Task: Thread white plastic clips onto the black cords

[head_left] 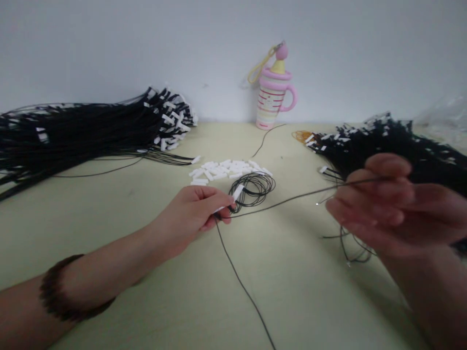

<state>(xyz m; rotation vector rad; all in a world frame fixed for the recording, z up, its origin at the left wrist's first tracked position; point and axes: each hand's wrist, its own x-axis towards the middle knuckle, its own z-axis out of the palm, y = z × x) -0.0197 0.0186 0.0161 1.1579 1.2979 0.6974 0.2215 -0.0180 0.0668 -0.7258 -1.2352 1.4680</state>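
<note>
My left hand [204, 209] is closed in a pinch on a white connector [238, 193] near the middle of the table. Thin black wires run from it, and a loose black coil [259, 187] lies just beyond the fingertips. One black wire [292, 198] stretches from there to my right hand [390, 209], raised at the right and blurred, with its fingers closed on that wire. Another strand [241, 282] trails from my left hand toward the table's near edge. Part of the connector is hidden under my left thumb.
Small white connectors [226, 170] lie in a pile behind the coil. A thick bundle of black wires [109, 126] with white ends is at the left, another bundle [379, 146] at the right. A pink-and-white cup [272, 99] stands by the wall. Loose wires [352, 248] lie under my right hand.
</note>
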